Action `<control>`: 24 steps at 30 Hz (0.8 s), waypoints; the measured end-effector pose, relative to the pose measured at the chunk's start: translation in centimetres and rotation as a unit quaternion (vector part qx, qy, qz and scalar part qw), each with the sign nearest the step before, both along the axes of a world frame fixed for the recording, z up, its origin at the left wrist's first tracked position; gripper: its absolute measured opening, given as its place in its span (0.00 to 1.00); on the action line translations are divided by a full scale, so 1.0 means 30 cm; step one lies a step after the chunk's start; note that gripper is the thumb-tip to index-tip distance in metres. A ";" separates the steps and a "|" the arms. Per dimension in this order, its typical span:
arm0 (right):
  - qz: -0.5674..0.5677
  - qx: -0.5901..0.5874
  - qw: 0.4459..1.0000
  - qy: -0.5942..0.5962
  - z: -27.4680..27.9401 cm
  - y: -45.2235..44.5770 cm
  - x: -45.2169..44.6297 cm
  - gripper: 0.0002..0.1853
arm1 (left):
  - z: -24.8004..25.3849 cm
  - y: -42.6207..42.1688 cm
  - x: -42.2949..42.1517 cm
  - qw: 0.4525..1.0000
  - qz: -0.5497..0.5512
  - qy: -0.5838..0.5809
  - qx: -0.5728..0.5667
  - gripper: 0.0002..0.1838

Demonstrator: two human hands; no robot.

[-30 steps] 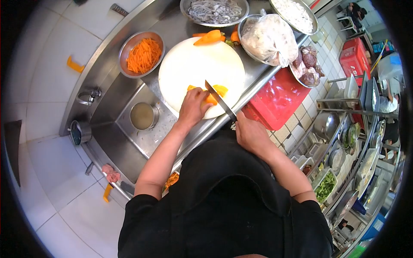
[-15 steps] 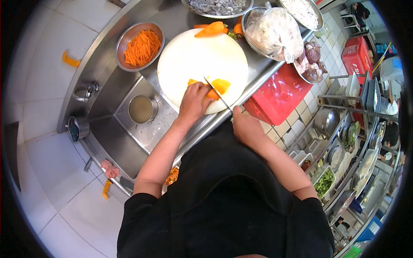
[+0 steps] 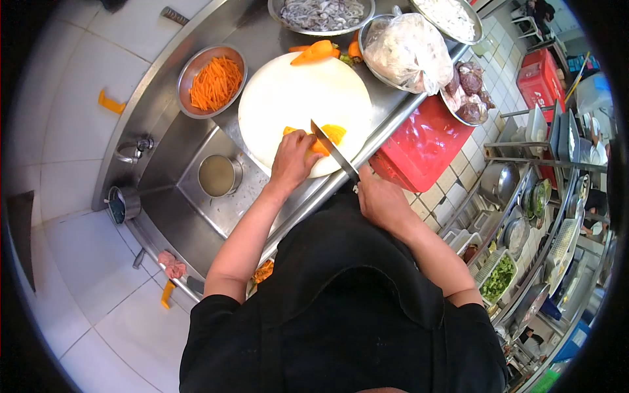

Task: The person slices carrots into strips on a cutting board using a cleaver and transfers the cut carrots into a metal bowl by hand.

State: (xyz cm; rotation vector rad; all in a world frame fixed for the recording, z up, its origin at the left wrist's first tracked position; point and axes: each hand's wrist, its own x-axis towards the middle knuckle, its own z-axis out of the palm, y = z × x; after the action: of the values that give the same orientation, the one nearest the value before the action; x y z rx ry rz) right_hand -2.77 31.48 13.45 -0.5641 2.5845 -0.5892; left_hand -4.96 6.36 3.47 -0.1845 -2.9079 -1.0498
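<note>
The right hand (image 3: 383, 202) is holding a knife (image 3: 336, 154) against a carrot (image 3: 319, 147) on the board (image 3: 304, 108).
The left hand's (image 3: 292, 157) fingers are pressing down on the carrot, bent close together; the right fingers are clamping round the knife's handle. Orange slices (image 3: 335, 133) are lying just beside the blade, a larger carrot piece (image 3: 316, 52) is resting at the board's far edge, and a bowl (image 3: 212, 81) is holding carrot shreds (image 3: 215, 84).

The board (image 3: 301, 88) is open between the far carrot (image 3: 316, 52) and obstructing knife (image 3: 335, 154).
</note>
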 end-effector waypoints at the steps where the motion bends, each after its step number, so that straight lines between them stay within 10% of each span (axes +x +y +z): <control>1: 0.000 0.000 1.000 0.000 0.001 0.000 0.004 0.07 | 0.000 -0.001 -0.001 1.000 0.001 -0.006 0.004 0.23; 24: -0.003 0.077 0.995 -0.069 -0.137 -0.103 -0.034 0.11 | -0.030 -0.011 -0.005 1.000 -0.005 0.030 0.006 0.24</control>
State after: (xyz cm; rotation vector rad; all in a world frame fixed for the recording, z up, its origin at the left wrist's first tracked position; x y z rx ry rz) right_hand -3.80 28.40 9.35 -0.4482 2.4753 -0.4097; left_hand -5.10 6.02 2.56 -0.2274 -2.8504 -1.0446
